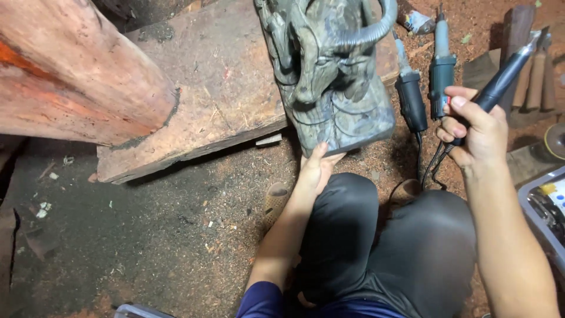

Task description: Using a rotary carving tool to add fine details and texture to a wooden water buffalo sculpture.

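A dark grey-green carving [329, 70], deeply cut with curling horn-like forms, stands on its base at the near edge of a rough wooden slab [212, 88], its long axis running away from us toward the top of the frame and tilted slightly left. We see our left hand [316, 171] reaching up from between the knees, fingers flat against the near bottom face of the carving and steadying it rather than closing around it. Our right hand [474, 132] sits well to the right of the carving, level with its base, fingers wrapped tight around a slim black rotary handpiece [500, 79] whose tip points up and away to the right, not toward the carving. The left hand is plainly the nearer one; the tool must swing left to meet the stone-like surface. Between carving and right hand, two corded power tools [424, 88] lie on the sawdust-strewn ground [176, 235]. A large reddish log [70, 70] rests on the slab's far left corner, and chisels [529, 76] lie at the right.
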